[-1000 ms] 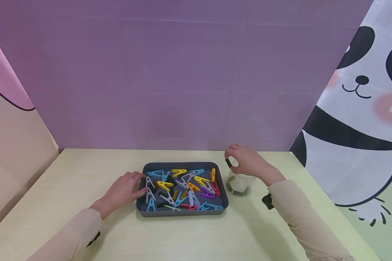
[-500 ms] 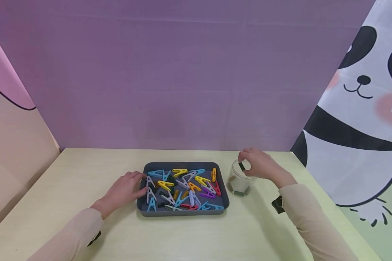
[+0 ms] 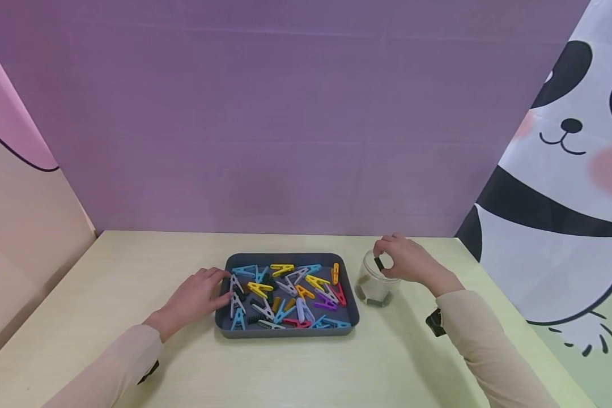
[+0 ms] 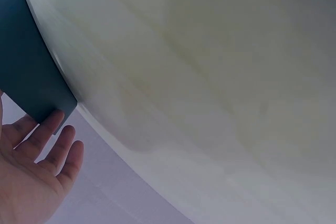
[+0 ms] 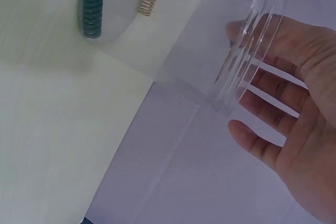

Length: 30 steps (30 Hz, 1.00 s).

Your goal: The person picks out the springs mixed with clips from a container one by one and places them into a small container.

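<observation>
We note a grey tray (image 3: 287,331) of coloured pegs mid-table, long axis left to right. Just right of it a clear jar (image 3: 373,290) stands upright, mouth up. Left hand (image 3: 196,295) rests open-fingered on the tray's left rim. Right hand (image 3: 409,260) pinches a dark green spring (image 3: 379,262), roughly upright, at the jar's mouth.

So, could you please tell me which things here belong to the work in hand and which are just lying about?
In hand:
- right hand pinching a dark green spring over the clear jar
- left hand resting on the grey tray

Lying about:
- coloured clothes pegs in the tray
- pale table
</observation>
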Each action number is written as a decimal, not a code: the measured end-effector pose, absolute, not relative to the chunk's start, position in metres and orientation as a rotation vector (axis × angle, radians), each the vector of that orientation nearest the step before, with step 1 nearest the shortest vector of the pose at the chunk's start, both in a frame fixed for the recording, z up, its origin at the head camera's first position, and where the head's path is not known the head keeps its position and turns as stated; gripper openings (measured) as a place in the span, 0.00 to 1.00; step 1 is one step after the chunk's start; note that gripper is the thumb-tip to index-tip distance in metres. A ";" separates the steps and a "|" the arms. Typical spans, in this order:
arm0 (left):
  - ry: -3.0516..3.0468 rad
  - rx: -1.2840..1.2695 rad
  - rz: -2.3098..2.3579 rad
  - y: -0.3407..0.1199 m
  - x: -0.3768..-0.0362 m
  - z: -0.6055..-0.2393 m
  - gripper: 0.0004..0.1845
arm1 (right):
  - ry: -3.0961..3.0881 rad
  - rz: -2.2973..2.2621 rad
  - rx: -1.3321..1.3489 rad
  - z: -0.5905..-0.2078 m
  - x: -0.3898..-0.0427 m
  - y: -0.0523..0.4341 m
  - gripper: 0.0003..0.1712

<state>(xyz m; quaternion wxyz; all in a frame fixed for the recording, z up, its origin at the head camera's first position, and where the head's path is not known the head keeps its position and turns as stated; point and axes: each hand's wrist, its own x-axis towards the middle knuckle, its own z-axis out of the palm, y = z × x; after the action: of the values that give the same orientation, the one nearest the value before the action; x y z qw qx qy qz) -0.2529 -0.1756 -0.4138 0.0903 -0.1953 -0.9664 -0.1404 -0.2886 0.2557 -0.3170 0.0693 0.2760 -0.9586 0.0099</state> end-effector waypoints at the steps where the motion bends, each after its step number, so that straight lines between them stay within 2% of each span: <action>1: -2.873 -0.580 -0.417 -0.176 -0.253 -0.414 0.25 | -2.889 0.030 0.827 -0.317 -0.288 0.255 0.18; 30: -2.857 -0.594 -0.399 -0.176 -0.255 -0.416 0.24 | -2.888 0.084 0.782 -0.308 -0.291 0.247 0.15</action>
<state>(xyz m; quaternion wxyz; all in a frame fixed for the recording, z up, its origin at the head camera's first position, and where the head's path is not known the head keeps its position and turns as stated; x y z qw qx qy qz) -0.2550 -0.1763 -0.4162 0.0981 -0.2009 -0.9653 -0.1348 -0.2912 0.2470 -0.3076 0.0741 0.2604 -0.9623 0.0280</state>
